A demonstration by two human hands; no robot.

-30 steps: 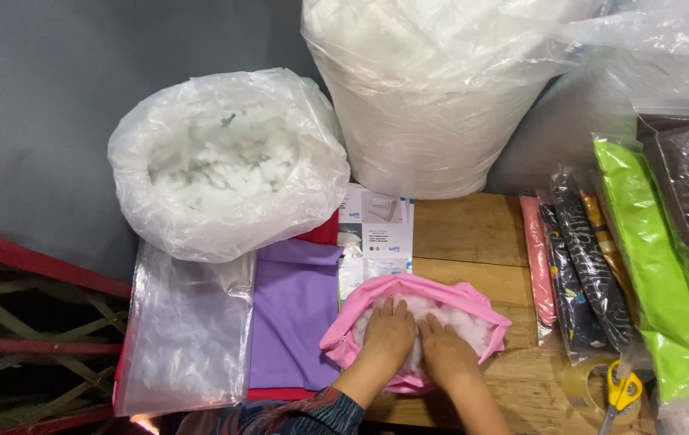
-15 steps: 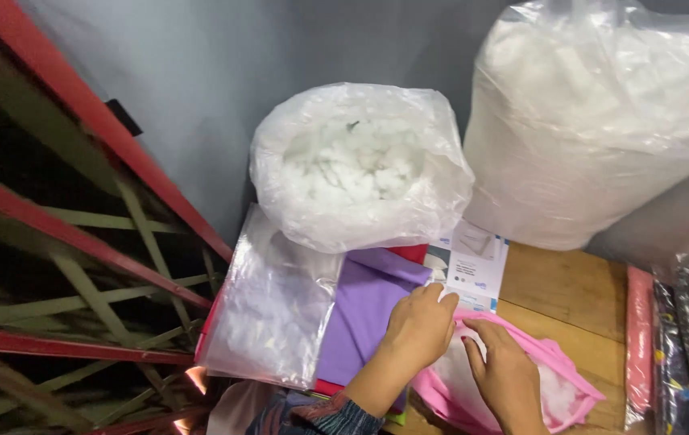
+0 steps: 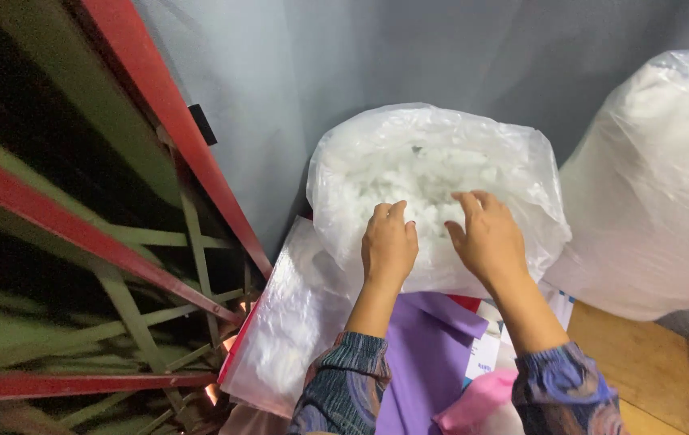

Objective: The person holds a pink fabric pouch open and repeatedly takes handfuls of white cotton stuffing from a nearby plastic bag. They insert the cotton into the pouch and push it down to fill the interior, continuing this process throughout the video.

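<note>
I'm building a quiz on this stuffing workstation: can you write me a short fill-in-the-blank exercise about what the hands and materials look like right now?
1. Both the left hand and the right hand reach into the clear plastic bag of white fibre stuffing, which has an ____ top.
2. Under the forearms lies a flat sheet of ____ fabric.
3. The pink fabric cover lies near the ____ edge of the picture.

Missing words: open; purple; bottom

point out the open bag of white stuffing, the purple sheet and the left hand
open bag of white stuffing (image 3: 344,161), head view, left plastic wall
purple sheet (image 3: 425,354), head view, middle
left hand (image 3: 388,242), head view, back of hand
</note>
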